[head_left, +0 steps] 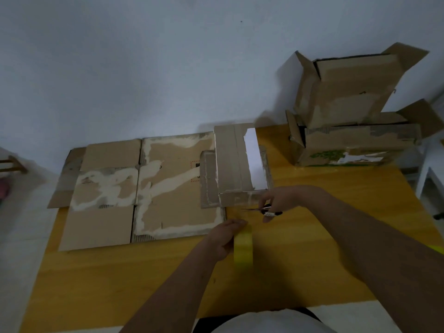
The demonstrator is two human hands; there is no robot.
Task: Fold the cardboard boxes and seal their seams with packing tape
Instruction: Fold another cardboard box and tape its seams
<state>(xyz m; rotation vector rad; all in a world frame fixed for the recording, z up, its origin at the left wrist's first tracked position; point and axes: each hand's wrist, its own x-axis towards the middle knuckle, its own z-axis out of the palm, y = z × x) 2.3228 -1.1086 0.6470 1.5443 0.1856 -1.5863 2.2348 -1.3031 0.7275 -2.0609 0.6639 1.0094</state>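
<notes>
1. A flat cardboard sheet (141,188) lies on the left part of the yellow bench (120,284).
2. The left hand (223,239) holds a yellow roll of packing tape (243,246) just above the bench.
3. A small folded box (237,164) stands behind the hands, its left edge over the flat sheet.
4. The right hand (278,203) grips scissors (266,210) right beside that box.
5. 2 open boxes (348,116) sit stacked at the far right.

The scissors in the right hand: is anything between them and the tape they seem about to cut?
Nothing visible does. The scissors in the right hand point left, over bare table, just in front of the small box. The left hand holds the yellow tape roll just below them. The stretched tape itself is too blurred to make out.
</notes>
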